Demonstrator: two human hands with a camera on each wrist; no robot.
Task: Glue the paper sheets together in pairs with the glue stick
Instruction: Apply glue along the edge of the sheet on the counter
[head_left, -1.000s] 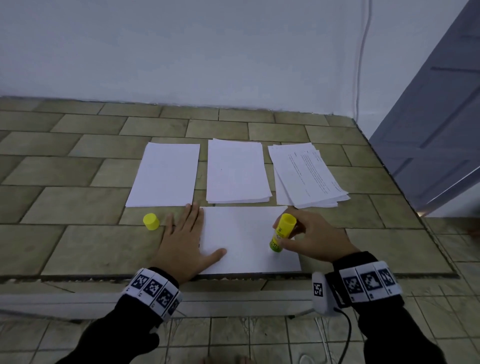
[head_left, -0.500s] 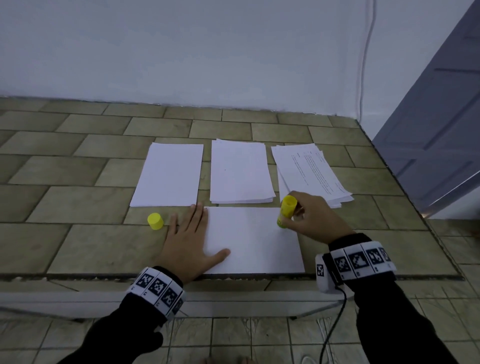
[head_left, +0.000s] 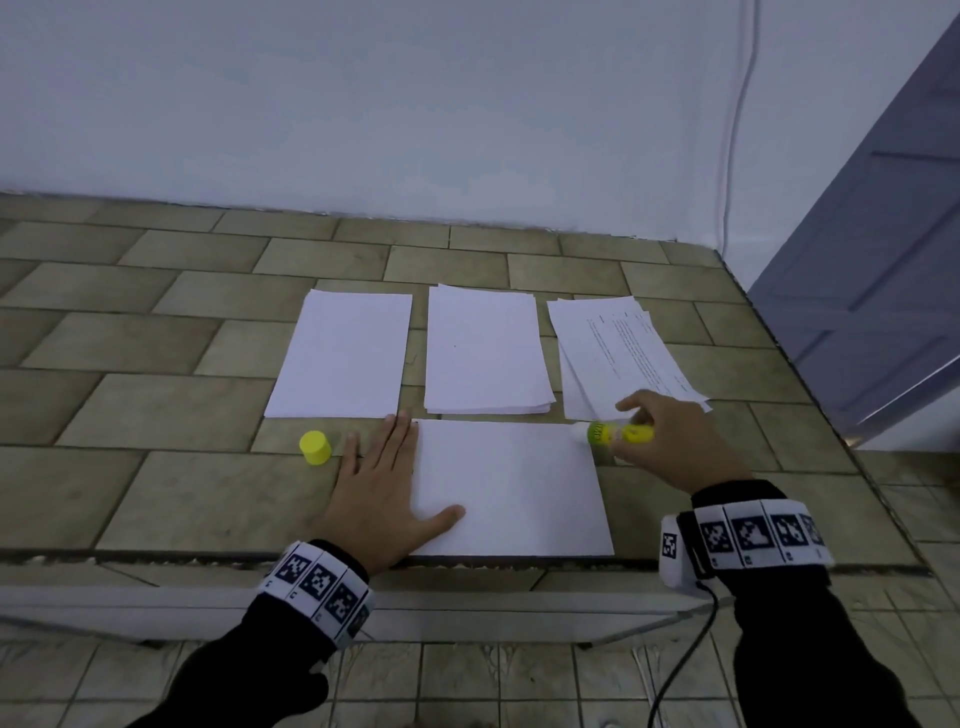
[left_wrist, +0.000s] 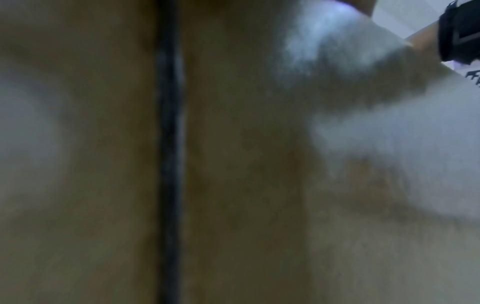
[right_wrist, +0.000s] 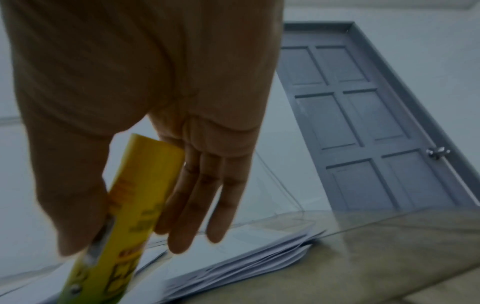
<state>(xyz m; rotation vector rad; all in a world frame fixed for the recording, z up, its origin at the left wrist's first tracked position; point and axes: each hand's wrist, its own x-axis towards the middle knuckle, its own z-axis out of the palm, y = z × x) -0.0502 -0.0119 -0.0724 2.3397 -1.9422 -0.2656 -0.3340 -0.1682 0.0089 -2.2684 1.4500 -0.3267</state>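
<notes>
Head view: left hand (head_left: 382, 496) flat, fingers straight, palm on tiled counter (head_left: 156, 415), thumb pressing left edge of near sheet (head_left: 511, 486). Yellow cap (head_left: 315, 447) just left of its fingers. Right hand (head_left: 670, 441) gripping glue stick (head_left: 618, 433), stick nearly level, white tip at sheet's far right corner. Three paper stacks beyond hands; rightmost, printed stack (head_left: 618, 353), text too small to read.

Left wrist view: blurred; counter joint, pale paper only.

Right wrist view: right hand (right_wrist: 145, 123), thumb and finger pinching glue stick (right_wrist: 124, 216), other fingers straight. Label lettering blurred, unreadable. Grey door (right_wrist: 363, 123) behind.
</notes>
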